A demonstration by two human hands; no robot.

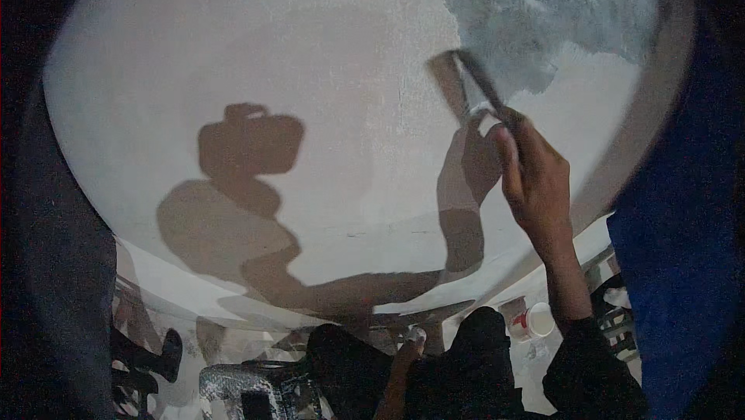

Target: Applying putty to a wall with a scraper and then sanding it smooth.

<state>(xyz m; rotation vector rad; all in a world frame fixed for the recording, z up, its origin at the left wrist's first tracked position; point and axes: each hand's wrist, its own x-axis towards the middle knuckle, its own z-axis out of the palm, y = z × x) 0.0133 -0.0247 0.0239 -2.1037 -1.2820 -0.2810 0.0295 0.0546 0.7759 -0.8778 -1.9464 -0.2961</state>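
Observation:
My right hand [531, 171] grips a putty knife or scraper [477, 82] against or just over the pale wall surface [334, 55]. The blade is slightly blurred. A rough-edged grey area [566, 8] covers the wall's upper right, beside the blade. Shadows of my head, arm and the tool fall across the paler part. My left hand [407, 350] is low between my dark-clothed knees, closed round a small light-coloured object [417, 335] that I cannot make out.
A paint-splattered stool [248, 377] stands at lower left, near another dark-shod foot [171, 354] whose owner I cannot tell. A white bucket with red marking [535, 321] lies or stands at lower right, near more dark furniture [617, 323]. The wall meets the floor below.

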